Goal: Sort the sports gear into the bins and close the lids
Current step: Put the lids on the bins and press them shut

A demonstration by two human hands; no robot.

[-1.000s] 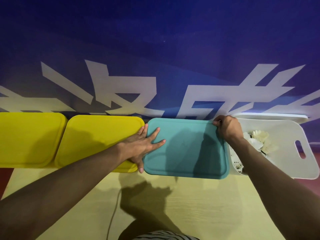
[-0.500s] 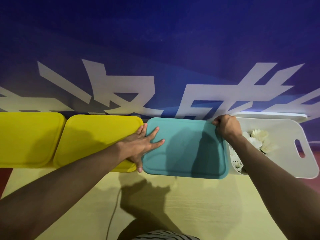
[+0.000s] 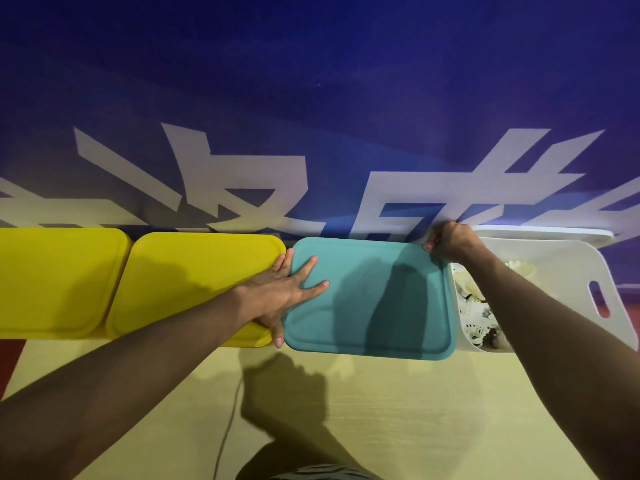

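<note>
Where the pale yellow table (image 3: 398, 410) fills the lower half of the frame, a row of four bins runs across its far edge at mid-height, backed by a deep blue banner (image 3: 311, 81) with large white characters that covers the whole upper half. A thin cable (image 3: 227, 424) trails over the table at lower centre, and a strip of dark red floor (image 3: 8, 362) shows at the left edge. Two yellow lids sit closed at the left: the outer lid (image 3: 52, 278) at the frame's edge and the inner lid (image 3: 194, 282) just beside it. A teal lid (image 3: 374, 299) lies on the third bin at centre, touching the inner yellow lid along its left edge. At the right, the white bin (image 3: 568, 271) stands open, with white shuttlecocks (image 3: 474, 303) visible inside; a white lid (image 3: 540, 233) stands behind it, against the banner.

The left hand (image 3: 280, 292) lies flat, fingers straight and spread, across the seam between the inner yellow lid and the teal lid; its fingertips (image 3: 323, 284) press on the teal lid's left part and its thumb points down along the lid's left edge. The right hand (image 3: 448, 240) has its fingers curled over the teal lid's upper right corner, gripping that corner beside the white bin's rim. Both forearms reach in from the lower corners of the frame, casting shadows on the teal lid and the table.
</note>
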